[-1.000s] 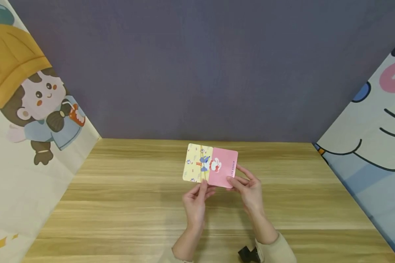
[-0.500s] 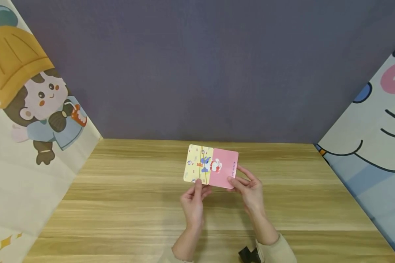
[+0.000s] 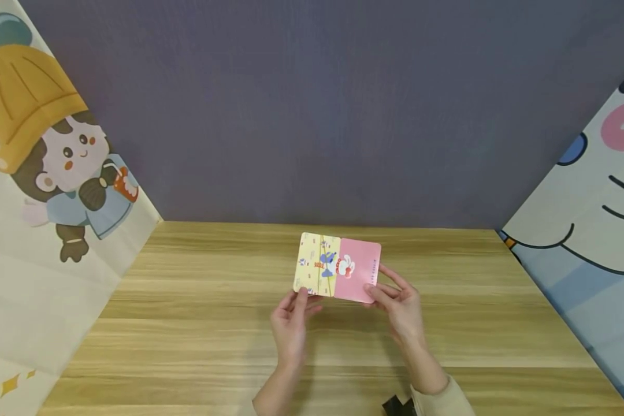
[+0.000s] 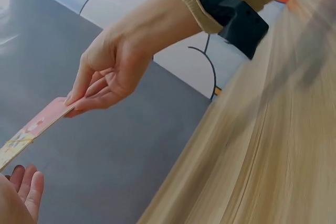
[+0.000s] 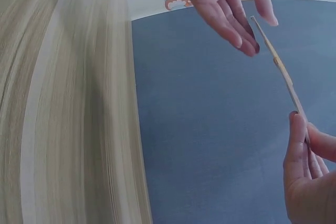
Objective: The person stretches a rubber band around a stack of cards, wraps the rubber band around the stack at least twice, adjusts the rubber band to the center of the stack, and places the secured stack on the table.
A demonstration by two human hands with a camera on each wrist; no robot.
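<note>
**Before a grey panel, a two-coloured card is being held above the desk**

The grey panel (image 3: 312, 115) is rising along the back edge of the wood-patterned desk (image 3: 213, 323). Two printed walls are standing at its sides: the left wall (image 3: 10, 277) is showing a cartoon figure in a yellow hat, and the right wall (image 3: 593, 231) is showing a white one with a pink oval.

The card (image 3: 338, 267) is hanging over the far part of the desk, about midway between the two back corners. Its pink half is facing toward the right edge and its yellow half toward the left edge; a thin yellow band (image 5: 276, 62) is crossing the yellow half.

The right hand (image 3: 403, 309) is pinching the pink end, with the thumb lying on the printed face. The left hand (image 3: 289, 329) is keeping a loose, spread grip, its thumb and fingers standing on both sides of the yellow end; whether they are touching it, I cannot tell. A black device (image 4: 228, 14) is sitting on the beige sleeve (image 3: 442, 398) of the right arm.
</note>
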